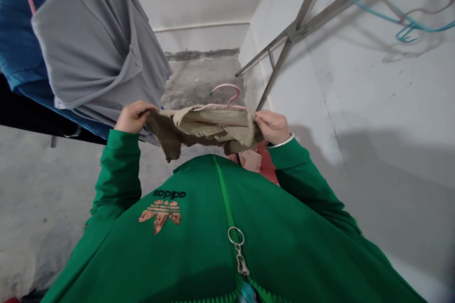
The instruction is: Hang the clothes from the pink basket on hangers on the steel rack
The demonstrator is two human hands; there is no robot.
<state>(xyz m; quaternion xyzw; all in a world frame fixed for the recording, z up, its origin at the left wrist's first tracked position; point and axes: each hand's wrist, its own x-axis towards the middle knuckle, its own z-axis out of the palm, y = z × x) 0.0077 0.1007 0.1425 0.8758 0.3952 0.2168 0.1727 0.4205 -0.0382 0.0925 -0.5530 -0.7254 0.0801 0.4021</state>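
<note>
A khaki collared garment, perhaps a shirt, hangs stretched out in front of my chest. Inside its neck sits a pink hanger, whose hook points up and is free of any bar. My left hand pinches the garment at its left shoulder, fingers closed on the cloth. On the other side my right hand, with a bangle at the wrist, grips the right shoulder the same way. The lower part of the garment drops out of sight behind its top edge.
A grey garment and a blue one hang close on the left. At the right, a metal rack frame stands by the white wall, with blue hangers above. Something red lies below my right hand.
</note>
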